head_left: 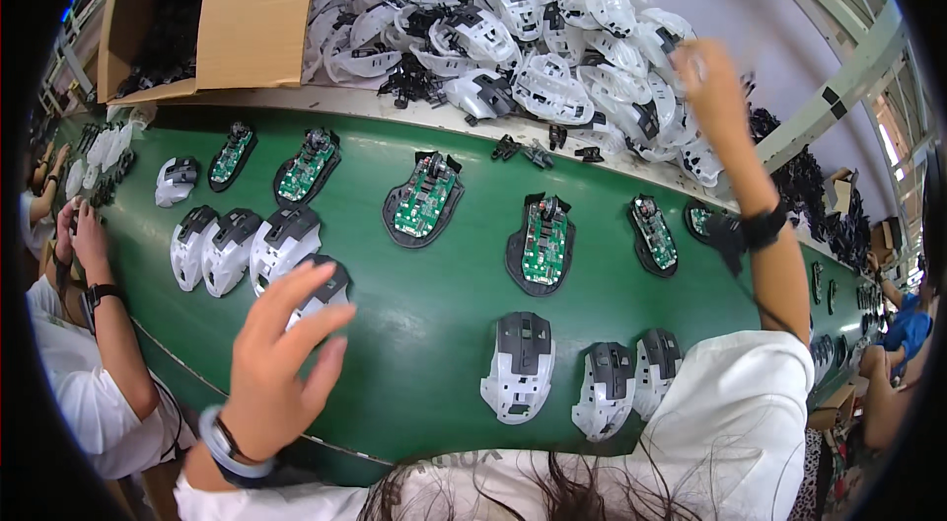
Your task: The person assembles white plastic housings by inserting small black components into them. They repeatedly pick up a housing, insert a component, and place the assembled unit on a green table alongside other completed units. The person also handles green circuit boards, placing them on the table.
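Note:
My left hand [281, 358] is raised over the green table with its fingers spread, holding nothing. Just past its fingertips lies a white and dark grey mouse top shell [330, 289], partly hidden by the hand. My right hand [715, 92] is stretched up to the shelf, at the right part of a heap of white mouse shells [552, 92]. Its fingers are blurred, so a hold cannot be made out. Black mouse bases with green circuit boards [424, 200] stand in a row across the table. Closer to me lie more top shells [521, 368].
An open cardboard box [256, 8] with dark parts stands at the back left. Small black parts [538, 154] lie by the shelf edge [395, 121]. A metal post [838, 92] slants up at right. Co-workers sit at both sides; one person's hands [84, 235] are at left.

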{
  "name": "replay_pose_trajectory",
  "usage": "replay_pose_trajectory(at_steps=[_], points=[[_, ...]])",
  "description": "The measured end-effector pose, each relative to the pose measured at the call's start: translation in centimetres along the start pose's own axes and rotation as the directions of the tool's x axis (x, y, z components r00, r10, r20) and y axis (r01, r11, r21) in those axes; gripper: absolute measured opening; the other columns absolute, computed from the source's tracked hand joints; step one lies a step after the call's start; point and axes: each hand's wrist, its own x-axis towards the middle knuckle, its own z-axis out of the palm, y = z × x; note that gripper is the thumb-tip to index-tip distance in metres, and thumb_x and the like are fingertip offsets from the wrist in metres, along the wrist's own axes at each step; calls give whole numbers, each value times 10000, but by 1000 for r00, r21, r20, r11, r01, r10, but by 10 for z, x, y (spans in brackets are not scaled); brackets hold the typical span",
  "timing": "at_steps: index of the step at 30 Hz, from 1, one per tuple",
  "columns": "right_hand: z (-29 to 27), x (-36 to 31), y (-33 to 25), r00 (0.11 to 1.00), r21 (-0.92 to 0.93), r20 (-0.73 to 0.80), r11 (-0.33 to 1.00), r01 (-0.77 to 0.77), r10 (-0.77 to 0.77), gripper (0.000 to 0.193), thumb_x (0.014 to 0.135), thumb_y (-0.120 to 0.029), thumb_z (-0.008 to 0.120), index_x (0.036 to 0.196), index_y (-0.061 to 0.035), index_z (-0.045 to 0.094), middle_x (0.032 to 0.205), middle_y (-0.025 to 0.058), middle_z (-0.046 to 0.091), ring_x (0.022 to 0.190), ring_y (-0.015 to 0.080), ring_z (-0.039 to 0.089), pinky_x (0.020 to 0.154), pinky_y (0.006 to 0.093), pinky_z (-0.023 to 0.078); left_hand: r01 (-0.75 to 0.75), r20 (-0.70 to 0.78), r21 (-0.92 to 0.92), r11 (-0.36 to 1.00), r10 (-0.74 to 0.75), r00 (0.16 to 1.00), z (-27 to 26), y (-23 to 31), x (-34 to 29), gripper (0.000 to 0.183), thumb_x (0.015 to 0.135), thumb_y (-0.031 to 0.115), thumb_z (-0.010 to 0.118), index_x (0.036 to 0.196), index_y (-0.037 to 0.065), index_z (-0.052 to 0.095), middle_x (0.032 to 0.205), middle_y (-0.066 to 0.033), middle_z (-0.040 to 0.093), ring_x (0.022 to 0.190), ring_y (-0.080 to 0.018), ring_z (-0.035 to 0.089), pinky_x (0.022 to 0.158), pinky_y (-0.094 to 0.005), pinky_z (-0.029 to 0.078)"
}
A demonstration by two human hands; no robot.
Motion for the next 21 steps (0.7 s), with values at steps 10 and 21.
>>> replay_pose_trajectory(at_steps=[10, 21], points=[[57, -69, -104, 738, 103, 672, 980, -171, 58, 735, 742, -480, 711, 1238, 18, 493, 1164, 296, 503, 1018, 416, 569, 853, 452, 485, -154, 501, 276, 949, -5, 866, 143, -29, 220, 479, 713, 284, 749, 1006, -60, 592, 946, -232, 640, 929, -371, 616, 840, -423, 490], [91, -54, -118, 634, 487, 769, 567, -664, 82, 402, 725, -82, 665, 1106, -11, 559, 901, 167, 644, 697, 233, 647, 623, 349, 535, -122, 130, -166, 978, 145, 981, 213, -55, 252, 371, 649, 54, 694, 1016, 19, 659, 789, -192, 660, 768, -341, 651, 710, -400, 511]])
